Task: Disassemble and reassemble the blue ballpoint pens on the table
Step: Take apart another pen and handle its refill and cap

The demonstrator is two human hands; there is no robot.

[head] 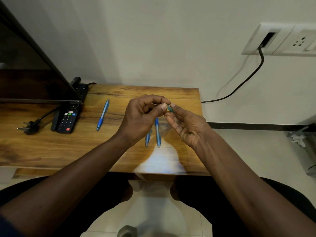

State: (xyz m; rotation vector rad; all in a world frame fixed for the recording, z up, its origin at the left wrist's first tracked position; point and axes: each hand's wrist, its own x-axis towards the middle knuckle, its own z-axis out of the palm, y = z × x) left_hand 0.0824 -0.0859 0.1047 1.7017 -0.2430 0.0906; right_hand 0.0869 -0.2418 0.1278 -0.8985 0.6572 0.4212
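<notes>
Nearest, the person's forearms reach over the front edge of the wooden table (pixel 51 147). Just beyond that edge two blue ballpoint pens lie side by side on the wood, tips toward the person: the right pen (pixel 157 132) shows almost whole, while the left pen (pixel 147 138) is half hidden under the left wrist.

Above them both hands are raised off the table and meet. The right hand (pixel 186 127) pinches a small blue pen part (pixel 170 108) between thumb and forefinger, its other fingers loosely bent. The left hand (pixel 142 113) is curled, thumb and forefinger closing on the same part's end; whether it holds anything else cannot be told.

Further left a third blue pen (pixel 103 115) lies alone, well apart. Beyond it are a black remote control (pixel 65 119) and a loose power plug (pixel 28 127), then a dark screen (pixel 34 65). On the wall, a black cable (pixel 248 77) runs to a white socket plate (pixel 280 40).
</notes>
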